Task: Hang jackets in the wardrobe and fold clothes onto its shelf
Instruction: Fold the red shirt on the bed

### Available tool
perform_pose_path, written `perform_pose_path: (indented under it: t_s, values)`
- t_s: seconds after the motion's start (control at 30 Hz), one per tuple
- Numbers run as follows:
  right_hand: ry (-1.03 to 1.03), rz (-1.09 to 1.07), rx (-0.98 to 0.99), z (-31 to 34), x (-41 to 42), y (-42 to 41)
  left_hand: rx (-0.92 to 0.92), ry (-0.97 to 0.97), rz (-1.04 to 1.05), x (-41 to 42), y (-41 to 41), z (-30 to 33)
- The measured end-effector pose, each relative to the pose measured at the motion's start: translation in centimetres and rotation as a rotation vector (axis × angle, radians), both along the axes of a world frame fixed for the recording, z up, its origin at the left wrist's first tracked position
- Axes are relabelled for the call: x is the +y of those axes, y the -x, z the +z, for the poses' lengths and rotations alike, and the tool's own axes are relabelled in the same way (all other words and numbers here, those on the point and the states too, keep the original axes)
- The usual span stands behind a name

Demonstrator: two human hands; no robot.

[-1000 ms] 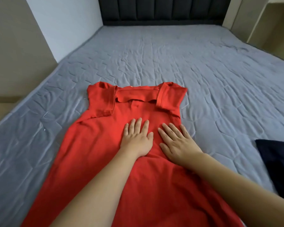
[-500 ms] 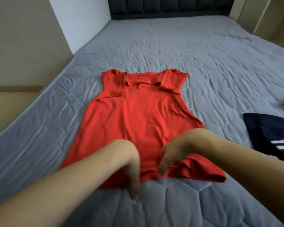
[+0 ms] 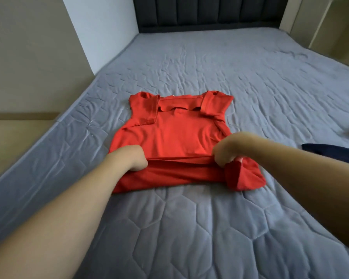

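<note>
My left hand [image 3: 132,158] and right hand [image 3: 227,151] each pinch the red shirt [image 3: 175,135] hem on the bed [image 3: 210,228]; sleeves tucked, bottom fold underway, shelving outstanding.

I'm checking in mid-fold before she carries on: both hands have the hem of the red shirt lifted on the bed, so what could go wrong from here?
1. The right hand holds a bunched corner of the red shirt, while the left hand holds a flatter edge; the fold may land crooked.
2. The tucked sleeves near the collar could slip open as the hem is pulled over.
3. The dark garment lies close to the right; it could get dragged along.
</note>
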State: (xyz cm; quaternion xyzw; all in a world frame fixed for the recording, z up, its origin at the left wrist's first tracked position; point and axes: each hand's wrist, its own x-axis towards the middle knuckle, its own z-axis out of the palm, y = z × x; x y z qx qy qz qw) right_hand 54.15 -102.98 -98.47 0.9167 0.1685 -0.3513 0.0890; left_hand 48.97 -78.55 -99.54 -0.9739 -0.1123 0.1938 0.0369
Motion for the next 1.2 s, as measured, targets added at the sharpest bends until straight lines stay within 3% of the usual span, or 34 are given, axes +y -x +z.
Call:
perform_pose_path:
  t_s: [0.07, 0.13, 0.23, 0.33, 0.4, 0.53, 0.63, 0.73, 0.9, 0.97, 1.03, 1.1, 1.2]
  values:
    - [-0.149, -0.172, -0.028, 1.6, -0.8, -2.7, -0.087, -0.035, 0.117, 1.2, -1.3, 0.1]
    - [-0.116, -0.214, -0.058, 3.3, -1.2, -4.9, -0.181, -0.123, 0.161, 2.2, -2.9, 0.7]
    - [0.281, -0.119, -0.126, 4.7, -0.9, -7.5, -0.277, -0.244, 0.176, 3.5, -6.0, 2.3]
    - [0.445, 0.010, -0.224, 5.6, -0.2, -10.5, -0.318, -0.216, 0.231, 4.6, -10.0, 3.5]
    - [0.414, 0.002, -0.231, 6.8, -0.1, -12.6, -0.380, -0.185, 0.251, 5.1, -12.9, 4.2]
    - [0.027, -0.356, -0.193, 8.2, -0.4, -18.0, -0.504, -0.238, 0.205, 6.1, -18.9, 5.3]
    - [-0.131, -0.523, -0.131, 7.8, -1.1, -22.3, -0.541, -0.263, 0.158, 6.7, -23.5, 4.9]
    - [-0.176, -0.642, -0.214, 6.7, -2.2, -26.4, -0.573, -0.230, 0.127, 7.0, -27.8, 2.9]
    - [-0.017, -0.563, -0.596, 1.4, -3.0, -30.4, -0.545, -0.039, 0.164, 7.2, -31.5, -3.3]
    - [-0.027, -0.491, -0.745, -0.5, -1.6, -31.2, -0.592, 0.067, 0.238, 7.3, -31.3, -5.3]
    - [-0.161, -0.306, -0.816, -1.8, 1.3, -32.3, -0.744, 0.182, 0.336, 7.7, -30.4, -5.8]
    - [-0.434, -0.167, -0.680, -2.4, 5.9, -33.2, -0.814, 0.301, 0.466, 8.7, -28.7, -5.1]
    - [-0.689, -0.205, -0.382, -2.3, 14.4, -33.3, -0.502, 0.806, 0.657, 11.0, -24.5, -3.3]
